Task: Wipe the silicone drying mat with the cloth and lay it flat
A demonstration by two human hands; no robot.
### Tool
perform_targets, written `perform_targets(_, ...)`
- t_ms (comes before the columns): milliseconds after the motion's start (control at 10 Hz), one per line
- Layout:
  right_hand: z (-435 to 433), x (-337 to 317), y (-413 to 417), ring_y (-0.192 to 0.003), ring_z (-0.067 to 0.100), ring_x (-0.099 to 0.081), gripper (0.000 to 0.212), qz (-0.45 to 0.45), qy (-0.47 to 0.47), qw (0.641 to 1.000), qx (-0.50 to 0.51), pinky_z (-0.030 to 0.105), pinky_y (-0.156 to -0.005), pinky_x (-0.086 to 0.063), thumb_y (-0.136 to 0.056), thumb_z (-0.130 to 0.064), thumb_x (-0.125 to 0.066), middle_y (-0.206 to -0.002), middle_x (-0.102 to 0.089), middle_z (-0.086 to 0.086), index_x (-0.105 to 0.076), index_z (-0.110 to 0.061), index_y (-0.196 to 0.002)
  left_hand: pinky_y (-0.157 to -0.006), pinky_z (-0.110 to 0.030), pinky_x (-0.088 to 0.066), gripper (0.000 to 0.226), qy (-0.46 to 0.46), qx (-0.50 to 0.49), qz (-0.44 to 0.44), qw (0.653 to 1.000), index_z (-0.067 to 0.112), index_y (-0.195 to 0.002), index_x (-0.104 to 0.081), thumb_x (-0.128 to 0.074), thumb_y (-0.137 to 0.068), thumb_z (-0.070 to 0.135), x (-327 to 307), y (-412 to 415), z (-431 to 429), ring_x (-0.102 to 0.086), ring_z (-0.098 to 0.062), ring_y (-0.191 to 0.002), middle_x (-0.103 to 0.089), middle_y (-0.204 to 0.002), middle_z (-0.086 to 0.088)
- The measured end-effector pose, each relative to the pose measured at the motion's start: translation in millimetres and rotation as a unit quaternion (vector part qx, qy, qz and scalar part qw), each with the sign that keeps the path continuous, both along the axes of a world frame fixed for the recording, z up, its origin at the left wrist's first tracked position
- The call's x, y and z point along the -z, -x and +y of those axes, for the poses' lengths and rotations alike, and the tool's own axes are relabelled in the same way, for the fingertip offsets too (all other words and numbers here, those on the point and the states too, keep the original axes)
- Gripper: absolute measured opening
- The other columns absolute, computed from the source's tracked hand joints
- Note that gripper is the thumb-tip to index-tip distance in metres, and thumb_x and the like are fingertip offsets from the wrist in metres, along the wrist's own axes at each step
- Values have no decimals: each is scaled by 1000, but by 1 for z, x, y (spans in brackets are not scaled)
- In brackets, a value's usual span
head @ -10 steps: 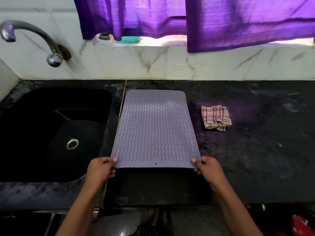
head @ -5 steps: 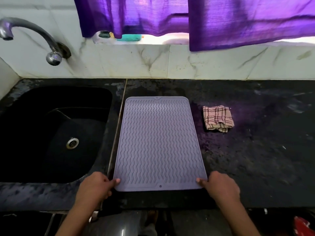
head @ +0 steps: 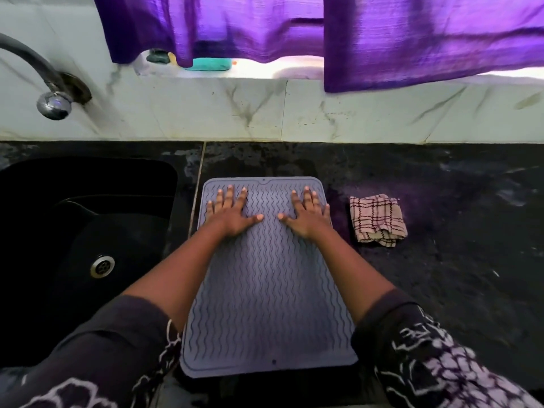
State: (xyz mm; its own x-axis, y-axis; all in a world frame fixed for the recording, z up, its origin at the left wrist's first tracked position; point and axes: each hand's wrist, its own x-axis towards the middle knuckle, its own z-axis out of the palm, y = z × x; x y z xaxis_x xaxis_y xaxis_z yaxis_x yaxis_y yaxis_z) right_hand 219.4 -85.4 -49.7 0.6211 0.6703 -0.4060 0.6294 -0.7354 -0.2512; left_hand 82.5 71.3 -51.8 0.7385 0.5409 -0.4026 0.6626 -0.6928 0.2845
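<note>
Head view: left hand [head: 231,214], right hand [head: 307,217] flat, open-palmed on mat [head: 265,304]; dragging toward 6 o'clock could slide it off tabletop [head: 441,260].

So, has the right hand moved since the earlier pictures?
Yes. The right hand went toward the wall: earlier nearer than the cloth, now flat on the mat level with it.

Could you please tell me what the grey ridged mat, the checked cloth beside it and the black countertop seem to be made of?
Grey ridged mat: probably silicone, matte, with moulded wavy ridges.
Checked cloth: woven fabric, soft, crumpled into folds.
Black countertop: likely polished stone, speckled, faint sheen.
</note>
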Motion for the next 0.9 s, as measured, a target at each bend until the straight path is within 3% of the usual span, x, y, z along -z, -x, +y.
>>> perform_targets(200,-19,-19,33,-143,28,18,78,-5,-4,1000,-4,54,-113,5,-91,-60,-35,-156,19,8,3,-26,-150,-115,-48,12,90,-21,6,-32,999,34,-150,5,-39,-82,73,-14,27,-28,18,-28,-144,17,-159,-6)
perform_targets(300,-86,-12,102,-142,28,19,77,-4,6,1000,-22,51,-113,5,-92,-59,-34,-156,20,5,6,-28,-149,-113,-46,13,91,-17,14,1,1000,37,-148,12,-37,-81,75,-16,87,-90,22,-29,-143,24,-156,-4)
perform_targets(500,-160,-2,177,-142,24,20,88,-26,7,999,-23,46,-113,7,-67,-71,3,-156,23,2,16,-33,-146,-111,-45,19,101,-6,-2,4,1000,46,-133,34,14,-46,93,0,168,-162,41,-16,-131,49,-138,8)
perform_targets(600,-162,2,176,-142,24,21,85,-36,-4,999,-21,47,-113,7,-71,-72,1,-156,23,1,15,-34,-146,-110,-43,21,90,-2,8,-8,1000,51,-129,36,9,-54,91,3,170,-161,42,-15,-131,50,-136,11)
perform_targets(700,-160,0,173,-141,25,23,75,-11,-1,1000,-20,48,-112,9,-90,-64,-25,-155,25,2,13,-32,-147,-110,-43,21,86,6,4,-4,1000,49,-133,31,-14,-69,83,3,169,-160,39,-17,-133,46,-139,10)
perform_targets(900,-163,-7,179,-143,25,18,74,5,-45,999,-11,50,-114,6,-93,-57,-35,-157,17,5,3,-29,-150,-112,-42,17,91,10,14,-27,999,42,-146,15,-19,-71,82,-1,175,-165,30,-18,-139,35,-148,4)
